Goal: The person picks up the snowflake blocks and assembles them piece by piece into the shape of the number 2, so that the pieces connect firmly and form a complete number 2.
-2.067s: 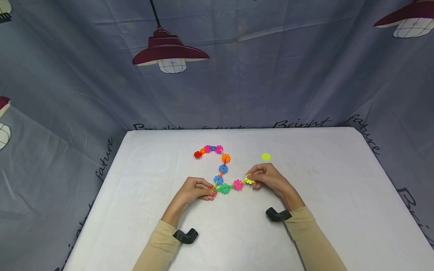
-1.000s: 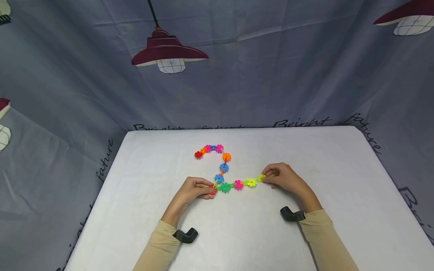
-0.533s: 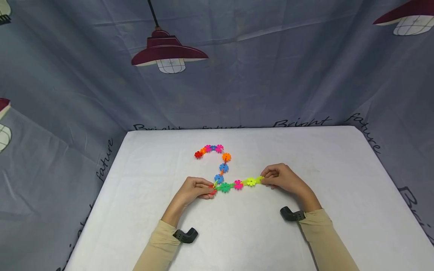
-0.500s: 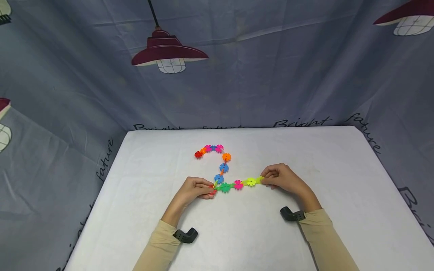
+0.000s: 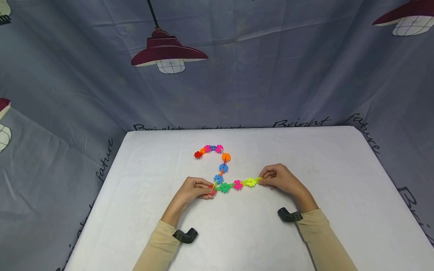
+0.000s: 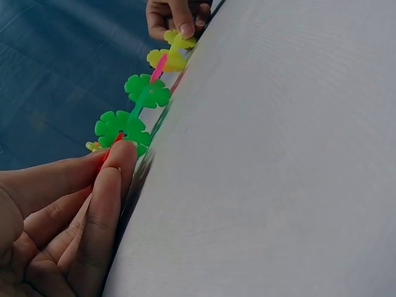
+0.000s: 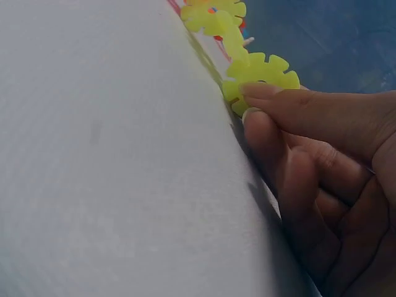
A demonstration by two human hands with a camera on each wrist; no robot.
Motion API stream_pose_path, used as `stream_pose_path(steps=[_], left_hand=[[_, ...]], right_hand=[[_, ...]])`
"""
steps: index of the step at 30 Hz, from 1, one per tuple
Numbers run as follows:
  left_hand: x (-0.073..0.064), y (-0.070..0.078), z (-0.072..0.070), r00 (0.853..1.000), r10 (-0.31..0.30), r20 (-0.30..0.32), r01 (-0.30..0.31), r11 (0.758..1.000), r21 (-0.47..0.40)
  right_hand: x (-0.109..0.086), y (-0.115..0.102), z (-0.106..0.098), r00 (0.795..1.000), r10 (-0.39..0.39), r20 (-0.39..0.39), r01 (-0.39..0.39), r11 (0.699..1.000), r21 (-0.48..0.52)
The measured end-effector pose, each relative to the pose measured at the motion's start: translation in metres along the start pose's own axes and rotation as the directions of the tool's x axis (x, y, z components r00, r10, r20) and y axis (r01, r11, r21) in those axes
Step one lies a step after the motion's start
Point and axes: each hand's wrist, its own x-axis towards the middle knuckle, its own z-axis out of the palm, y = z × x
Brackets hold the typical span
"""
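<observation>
A curved chain of colourful plastic snowflake discs lies on the table, joined slot to slot. My left hand pinches a red disc at the chain's lower bend, beside a green disc. At the chain's right end, my right hand holds a yellow disc between thumb and fingers. That disc meets the neighbouring yellow piece at its edge. Between the hands the row also has a pink disc and another yellow disc. Fingertips cover part of both held discs.
From the bend the chain runs back through blue discs and an orange disc, then curls left to a red disc. A white-covered table lies beneath, with a grey curtain behind it.
The loose yellow disc from the back right was picked up by my right hand and brought to the chain's right end. Lately that hand shifted slightly left; my left hand kept its place.
</observation>
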Motion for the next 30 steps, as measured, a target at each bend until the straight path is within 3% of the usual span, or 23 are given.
stream_pose_path(steps=[11, 20, 30], left_hand=[[0.0, 0.0, -0.002, 1.0, -0.008, -0.004, 0.008, 1.0, 0.001], [0.003, -0.004, -0.004, 1.0, 0.0, 0.023, 0.001, 1.0, -0.007], [0.004, -0.004, -0.003, 1.0, -0.018, 0.0, 0.018, 1.0, -0.017]], right_hand=[[0.002, 0.0, 0.004, 0.996, -0.075, -0.041, 0.074, 0.996, -0.039], [-0.001, -0.001, 0.01, 0.987, -0.133, -0.094, 0.12, 0.984, -0.132], [-0.01, -0.005, 0.013, 0.988, -0.101, -0.115, 0.085, 0.987, -0.137]])
